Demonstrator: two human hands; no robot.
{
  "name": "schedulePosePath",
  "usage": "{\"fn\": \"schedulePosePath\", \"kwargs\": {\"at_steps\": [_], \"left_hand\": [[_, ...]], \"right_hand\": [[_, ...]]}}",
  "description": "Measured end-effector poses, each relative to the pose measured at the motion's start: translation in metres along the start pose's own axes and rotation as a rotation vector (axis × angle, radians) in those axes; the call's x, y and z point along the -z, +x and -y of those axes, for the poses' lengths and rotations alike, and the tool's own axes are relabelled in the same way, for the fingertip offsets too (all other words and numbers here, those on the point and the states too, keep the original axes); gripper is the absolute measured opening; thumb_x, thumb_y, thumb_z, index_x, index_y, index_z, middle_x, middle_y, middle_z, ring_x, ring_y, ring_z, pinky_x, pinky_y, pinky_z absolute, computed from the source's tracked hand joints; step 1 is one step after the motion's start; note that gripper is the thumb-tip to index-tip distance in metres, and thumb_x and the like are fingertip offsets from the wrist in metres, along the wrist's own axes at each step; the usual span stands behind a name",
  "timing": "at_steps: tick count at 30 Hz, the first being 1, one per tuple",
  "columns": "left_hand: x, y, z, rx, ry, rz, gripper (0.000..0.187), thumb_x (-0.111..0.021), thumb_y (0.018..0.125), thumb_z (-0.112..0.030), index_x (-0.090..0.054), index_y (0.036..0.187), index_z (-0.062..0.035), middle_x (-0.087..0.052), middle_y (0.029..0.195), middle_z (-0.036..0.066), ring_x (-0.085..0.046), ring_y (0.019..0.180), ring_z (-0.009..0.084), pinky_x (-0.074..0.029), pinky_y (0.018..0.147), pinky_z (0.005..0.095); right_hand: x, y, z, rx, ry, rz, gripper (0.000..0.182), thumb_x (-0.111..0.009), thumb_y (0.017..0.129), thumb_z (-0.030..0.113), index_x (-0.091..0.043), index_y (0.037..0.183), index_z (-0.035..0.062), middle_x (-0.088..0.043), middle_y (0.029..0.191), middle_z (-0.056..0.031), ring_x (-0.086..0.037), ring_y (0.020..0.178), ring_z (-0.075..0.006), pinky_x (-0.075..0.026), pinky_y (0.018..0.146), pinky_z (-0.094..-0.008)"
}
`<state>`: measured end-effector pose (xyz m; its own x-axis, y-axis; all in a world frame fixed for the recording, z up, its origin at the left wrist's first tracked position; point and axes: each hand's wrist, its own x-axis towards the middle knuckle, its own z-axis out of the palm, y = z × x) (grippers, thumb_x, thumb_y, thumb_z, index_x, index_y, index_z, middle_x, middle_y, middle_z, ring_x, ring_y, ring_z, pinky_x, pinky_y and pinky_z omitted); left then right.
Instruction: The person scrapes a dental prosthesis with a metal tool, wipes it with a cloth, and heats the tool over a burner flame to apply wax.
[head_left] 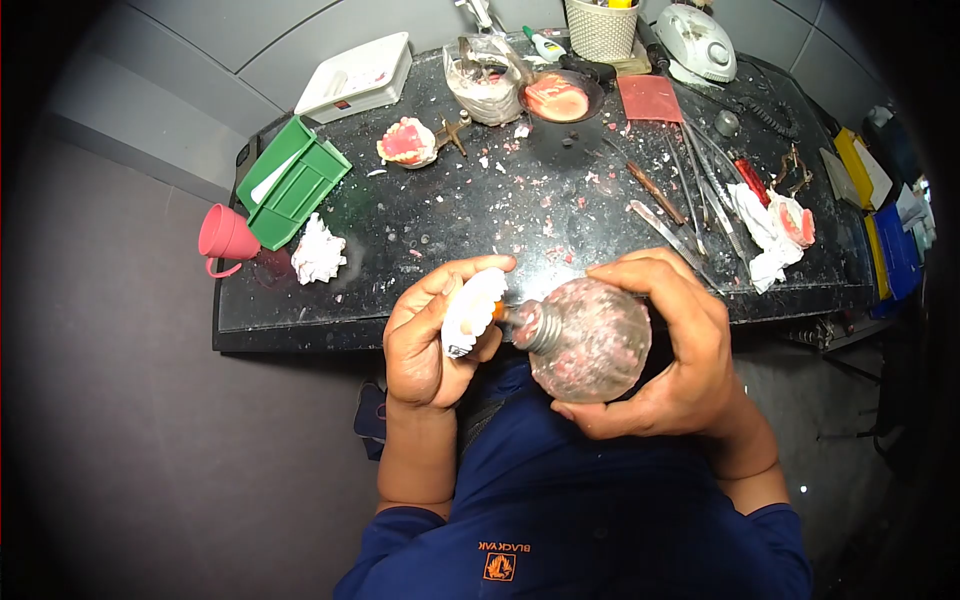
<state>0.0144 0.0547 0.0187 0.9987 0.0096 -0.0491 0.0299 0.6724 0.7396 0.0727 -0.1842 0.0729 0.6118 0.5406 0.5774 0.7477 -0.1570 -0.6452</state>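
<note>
My left hand (418, 352) is closed around a white dental cast (474, 308), with the row of teeth facing right. In my right hand (692, 345) is a round glass alcohol lamp (600, 345), its body smeared with pink and white bits. Fingers and thumb wrap the lamp from above and below. The lamp is tipped on its side, and its metal neck (541, 328) points left at the cast. A small orange flame (498, 311) shows between the neck and the cast. Both things are in front of the bench's near edge.
On the black bench (400, 290) lie wax knives and other metal tools (700, 190), a pink wax sheet (648, 98) and crumpled tissue (319, 250). A green tray (295, 185) and pink cup (228, 235) stand left. A pan of pink wax (560, 98) sits at the back.
</note>
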Motion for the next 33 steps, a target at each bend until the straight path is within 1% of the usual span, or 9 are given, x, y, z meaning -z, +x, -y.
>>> {"fn": "schedulePosePath", "kwargs": {"at_steps": [4, 7, 13, 18, 22, 30, 33], "left_hand": [[0.0001, 0.0001, -0.0003, -0.026, 0.03, 0.016, 0.05, -0.051, 0.107, -0.024, -0.051, 0.135, 0.0175, -0.068, 0.092, 0.013, -0.058, 0.065, 0.0103, -0.042, 0.05, 0.0227], [-0.0009, -0.0005, -0.0007, -0.022, 0.018, -0.013, 0.05, -0.051, 0.107, -0.024, -0.051, 0.135, 0.0174, -0.068, 0.092, 0.013, -0.059, 0.065, 0.0106, -0.043, 0.05, 0.0231], [0.0011, -0.0002, -0.0006, -0.01, -0.009, 0.015, 0.05, -0.05, 0.107, -0.025, -0.052, 0.135, 0.0171, -0.068, 0.092, 0.013, -0.059, 0.065, 0.0103, -0.044, 0.049, 0.0233], [-0.0029, -0.0004, -0.001, -0.051, 0.071, -0.036, 0.049, -0.049, 0.107, -0.024, -0.052, 0.134, 0.0173, -0.068, 0.091, 0.011, -0.059, 0.065, 0.0093, -0.045, 0.05, 0.0224], [-0.0009, 0.0004, 0.0001, -0.042, 0.012, 0.003, 0.049, -0.049, 0.107, -0.024, -0.052, 0.134, 0.0174, -0.068, 0.091, 0.01, -0.06, 0.065, 0.0091, -0.045, 0.051, 0.0222], [-0.0024, 0.0005, 0.0006, -0.074, 0.083, -0.062, 0.047, -0.05, 0.107, -0.022, -0.053, 0.133, 0.0165, -0.067, 0.092, 0.01, -0.06, 0.066, 0.0088, -0.045, 0.051, 0.021], [-0.0022, 0.0001, 0.0008, -0.066, 0.056, -0.036, 0.047, -0.05, 0.107, -0.022, -0.053, 0.133, 0.0164, -0.068, 0.094, 0.011, -0.06, 0.067, 0.0087, -0.045, 0.051, 0.0205]], "right_hand": [[-0.0047, -0.0018, 0.003, -0.026, 0.019, 0.047, 0.067, -0.094, 0.057, 0.025, -0.063, 0.11, -0.0025, -0.068, 0.1, -0.0169, -0.065, 0.09, -0.0326, -0.053, 0.085, -0.0403], [-0.0065, -0.0015, 0.0017, -0.024, 0.013, 0.024, 0.067, -0.094, 0.058, 0.025, -0.063, 0.11, -0.0028, -0.068, 0.1, -0.0169, -0.065, 0.09, -0.0327, -0.052, 0.085, -0.0402], [-0.0061, -0.0022, 0.0015, -0.041, 0.013, 0.03, 0.067, -0.094, 0.058, 0.025, -0.063, 0.11, -0.0028, -0.068, 0.1, -0.0167, -0.065, 0.089, -0.0326, -0.052, 0.085, -0.0398], [-0.0067, -0.0035, 0.0026, -0.036, 0.015, 0.045, 0.067, -0.094, 0.057, 0.025, -0.063, 0.11, -0.0027, -0.068, 0.099, -0.0162, -0.065, 0.089, -0.0323, -0.052, 0.084, -0.0398], [-0.0055, -0.0018, -0.0006, -0.033, -0.019, 0.008, 0.067, -0.094, 0.057, 0.025, -0.063, 0.11, -0.0028, -0.068, 0.098, -0.0163, -0.064, 0.087, -0.0322, -0.052, 0.083, -0.0398], [-0.0087, -0.0023, 0.0025, -0.041, 0.016, 0.053, 0.067, -0.094, 0.058, 0.026, -0.063, 0.109, -0.0027, -0.068, 0.098, -0.0168, -0.064, 0.086, -0.0323, -0.052, 0.083, -0.04], [-0.0092, -0.0008, 0.0009, -0.039, 0.015, 0.029, 0.066, -0.094, 0.058, 0.026, -0.063, 0.109, -0.0026, -0.067, 0.097, -0.0167, -0.064, 0.086, -0.0323, -0.052, 0.082, -0.0399]]}}
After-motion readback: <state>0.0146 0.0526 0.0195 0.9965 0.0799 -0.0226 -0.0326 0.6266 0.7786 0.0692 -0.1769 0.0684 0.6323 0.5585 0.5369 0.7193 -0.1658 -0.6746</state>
